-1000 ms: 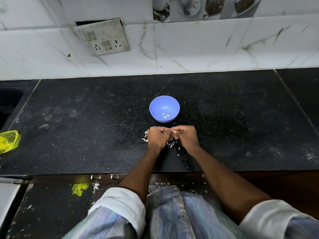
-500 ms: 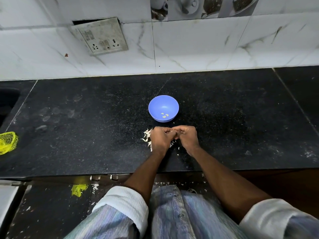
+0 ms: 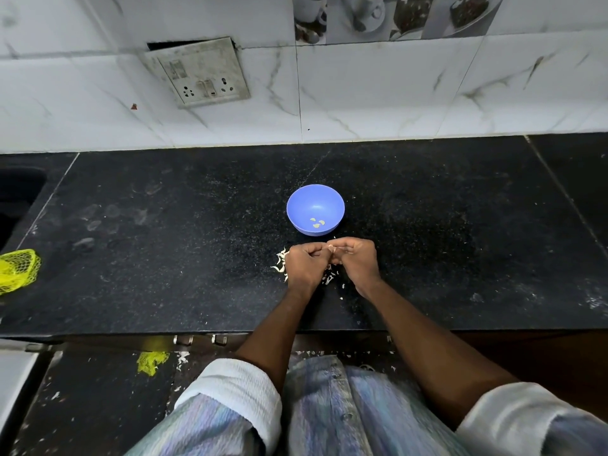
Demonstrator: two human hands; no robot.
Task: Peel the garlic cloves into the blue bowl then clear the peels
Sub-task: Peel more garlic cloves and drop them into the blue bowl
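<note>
Pale blue-lilac striped buttoned shirt (image 3: 329, 413), sleeves (image 3: 237, 386) rolled up (white lining).

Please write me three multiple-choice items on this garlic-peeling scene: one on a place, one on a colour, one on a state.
1. Where do the loose peels lie?
A. in the bowl
B. on the counter under the hands
C. on the wall tiles

2. What colour is the mesh bag at the counter's left edge?
A. yellow
B. red
C. white

3. What does the blue bowl hold?
A. nothing
B. a few peeled cloves
C. water

Answers: 1 B, white scraps ring the left hand and right hand; 2 A, bright yellow netting; 3 B, pale cloves lie inside.
</note>
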